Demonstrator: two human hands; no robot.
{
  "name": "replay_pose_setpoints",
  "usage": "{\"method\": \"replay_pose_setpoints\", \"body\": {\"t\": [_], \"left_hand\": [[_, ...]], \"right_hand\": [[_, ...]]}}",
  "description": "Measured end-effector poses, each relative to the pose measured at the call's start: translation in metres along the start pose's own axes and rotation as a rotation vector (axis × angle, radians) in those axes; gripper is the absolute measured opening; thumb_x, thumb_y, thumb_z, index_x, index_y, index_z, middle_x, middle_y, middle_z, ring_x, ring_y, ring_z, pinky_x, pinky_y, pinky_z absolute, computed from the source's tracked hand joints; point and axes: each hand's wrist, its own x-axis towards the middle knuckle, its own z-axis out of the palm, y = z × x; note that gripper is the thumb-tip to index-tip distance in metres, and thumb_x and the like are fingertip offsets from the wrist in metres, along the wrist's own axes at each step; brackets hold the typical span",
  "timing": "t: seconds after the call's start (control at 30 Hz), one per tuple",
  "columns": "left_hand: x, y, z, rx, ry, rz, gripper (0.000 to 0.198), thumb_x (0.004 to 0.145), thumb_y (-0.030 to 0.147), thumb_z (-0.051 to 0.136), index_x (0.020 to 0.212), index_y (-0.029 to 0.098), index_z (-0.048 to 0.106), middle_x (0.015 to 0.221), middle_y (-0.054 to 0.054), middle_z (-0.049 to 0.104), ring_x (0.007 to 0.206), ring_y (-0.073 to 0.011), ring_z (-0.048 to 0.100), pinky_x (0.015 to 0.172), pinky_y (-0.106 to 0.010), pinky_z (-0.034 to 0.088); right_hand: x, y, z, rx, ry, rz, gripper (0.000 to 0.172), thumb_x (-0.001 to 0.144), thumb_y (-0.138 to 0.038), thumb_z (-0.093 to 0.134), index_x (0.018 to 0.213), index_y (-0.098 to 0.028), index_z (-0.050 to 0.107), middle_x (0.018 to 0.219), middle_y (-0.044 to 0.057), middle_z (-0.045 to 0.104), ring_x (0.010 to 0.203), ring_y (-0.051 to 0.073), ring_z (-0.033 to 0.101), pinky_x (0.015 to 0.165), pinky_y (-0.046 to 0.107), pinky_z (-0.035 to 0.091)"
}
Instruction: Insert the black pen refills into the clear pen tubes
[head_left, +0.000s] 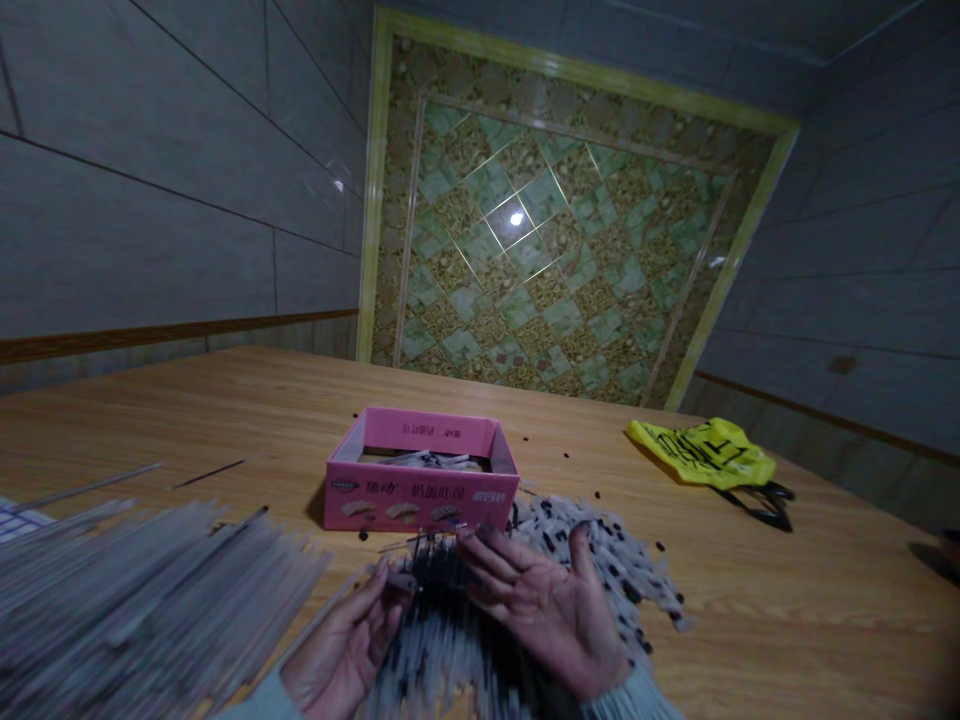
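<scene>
My left hand [351, 632] is closed, thumb and fingers pinching a small greyish piece [401, 580] whose kind I cannot make out. Palm up and fingers spread, my right hand [551, 605] holds nothing that I can see. Between the two hands lies a blurred heap of thin sticks with dark ends [442, 620]. A pink cardboard box [420, 498] with printed lettering stands just beyond my hands; thin pale pieces [431, 460] lie inside it. Small whitish pieces mixed with black bits [630, 560] are piled beside and behind my right hand.
Many long, thin translucent sticks [150, 600] cover the table [247, 410] at the left. A yellow plastic bag [709, 452] with black print lies at the right, with a black strap-like thing [761, 508] by it. Black specks are scattered around the box.
</scene>
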Motion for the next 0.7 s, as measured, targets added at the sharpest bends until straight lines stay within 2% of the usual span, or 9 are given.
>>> {"method": "replay_pose_setpoints", "body": {"t": [0.13, 0.27, 0.37, 0.53, 0.63, 0.7], "left_hand": [[-0.001, 0.000, 0.003, 0.006, 0.002, -0.010, 0.016, 0.084, 0.003, 0.043, 0.088, 0.010, 0.056, 0.065, -0.009, 0.072, 0.052, -0.0163, 0.068, 0.045, -0.021, 0.057], [-0.001, 0.000, 0.003, 0.010, 0.005, -0.015, 0.016, 0.083, 0.002, 0.044, 0.088, 0.011, 0.057, 0.065, -0.007, 0.072, 0.051, -0.0161, 0.068, 0.045, -0.021, 0.057], [0.000, 0.000, 0.001, 0.003, -0.007, -0.004, 0.017, 0.083, 0.002, 0.043, 0.088, 0.012, 0.056, 0.066, -0.007, 0.072, 0.052, -0.0164, 0.068, 0.045, -0.022, 0.057], [0.000, 0.000, 0.001, -0.008, 0.005, -0.013, 0.018, 0.084, 0.002, 0.041, 0.089, 0.011, 0.056, 0.064, -0.009, 0.072, 0.053, -0.0166, 0.068, 0.045, -0.022, 0.057], [0.001, 0.000, 0.000, -0.006, 0.000, -0.014, 0.017, 0.084, 0.002, 0.041, 0.088, 0.011, 0.056, 0.065, -0.009, 0.072, 0.053, -0.0167, 0.068, 0.046, -0.021, 0.057], [0.003, -0.001, -0.001, -0.003, -0.010, -0.003, 0.017, 0.084, 0.002, 0.043, 0.088, 0.011, 0.056, 0.066, -0.009, 0.072, 0.053, -0.0165, 0.068, 0.046, -0.022, 0.057]], "right_hand": [[0.000, 0.001, 0.006, -0.030, -0.011, -0.004, 0.099, 0.070, -0.082, 0.017, 0.118, -0.005, 0.056, 0.132, 0.020, 0.044, 0.126, 0.031, 0.032, 0.106, 0.045, 0.013], [-0.003, 0.003, 0.012, -0.018, -0.048, -0.046, 0.090, 0.069, -0.083, 0.020, 0.093, -0.011, 0.068, 0.126, 0.019, 0.051, 0.123, 0.034, 0.036, 0.103, 0.051, 0.015], [-0.006, 0.004, 0.017, 0.021, -0.069, -0.066, 0.088, 0.065, -0.085, 0.023, 0.081, -0.011, 0.070, 0.112, 0.020, 0.060, 0.117, 0.038, 0.042, 0.102, 0.054, 0.015], [-0.008, 0.005, 0.023, 0.038, -0.115, -0.076, 0.092, 0.065, -0.085, 0.024, 0.080, -0.008, 0.072, 0.100, 0.021, 0.066, 0.110, 0.039, 0.049, 0.101, 0.057, 0.016], [-0.009, 0.005, 0.023, 0.044, -0.136, -0.072, 0.092, 0.066, -0.085, 0.023, 0.081, -0.008, 0.072, 0.101, 0.021, 0.066, 0.110, 0.038, 0.049, 0.101, 0.056, 0.014], [-0.008, 0.004, 0.023, 0.038, -0.147, -0.045, 0.093, 0.064, -0.085, 0.025, 0.091, -0.009, 0.070, 0.109, 0.022, 0.062, 0.115, 0.038, 0.045, 0.102, 0.055, 0.011]]}}
